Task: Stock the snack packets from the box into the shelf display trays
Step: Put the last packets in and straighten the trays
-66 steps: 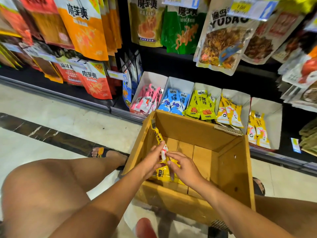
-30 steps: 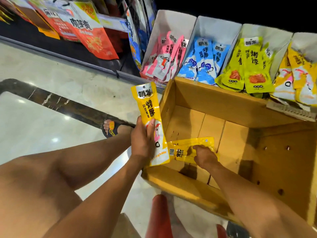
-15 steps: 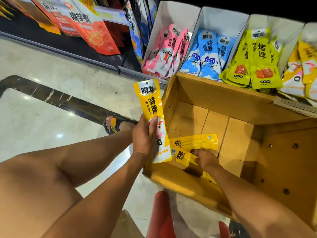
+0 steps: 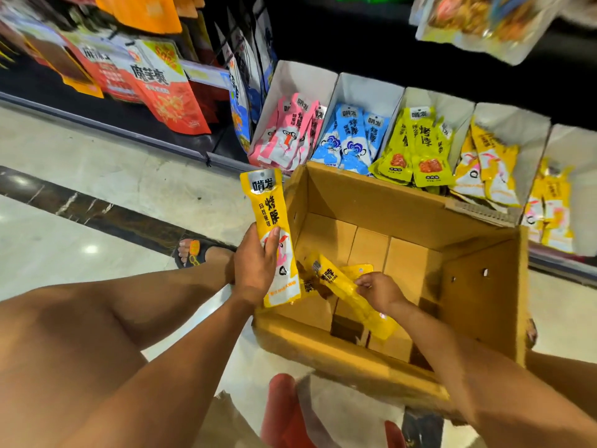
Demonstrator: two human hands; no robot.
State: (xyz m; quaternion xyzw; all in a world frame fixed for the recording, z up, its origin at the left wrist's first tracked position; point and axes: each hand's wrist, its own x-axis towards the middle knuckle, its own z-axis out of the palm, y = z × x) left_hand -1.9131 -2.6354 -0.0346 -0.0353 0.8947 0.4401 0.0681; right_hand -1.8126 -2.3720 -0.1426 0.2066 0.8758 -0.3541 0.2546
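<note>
Two hands at work over an open cardboard box (image 4: 381,202). Left hand (image 4: 256,270) closed around the lower half of an upright yellow packet (image 4: 271,227), thumb pressed across its front, top of the pack rising above the grip and just outside the box's left wall. Right hand (image 4: 379,291) inside the box, fingertips pinching the edge of a second yellow packet (image 4: 349,291), tilted, its far end toward the left-hand grip and its near end low against the box floor. Another yellow pack (image 4: 358,270) partly showing just beyond that pinch, lying on the bottom flaps. Beyond both grips, past the box's far wall, a row of white display trays (image 4: 368,92) on the bottom shelf: pink packets (image 4: 290,134) furthest left, then blue packets (image 4: 350,140), green-yellow packets (image 4: 416,147), and yellow-and-white packets (image 4: 491,169) further right. Left of the left-hand grip, a sandalled foot (image 4: 197,252) on pale floor tile (image 4: 80,156).
</note>
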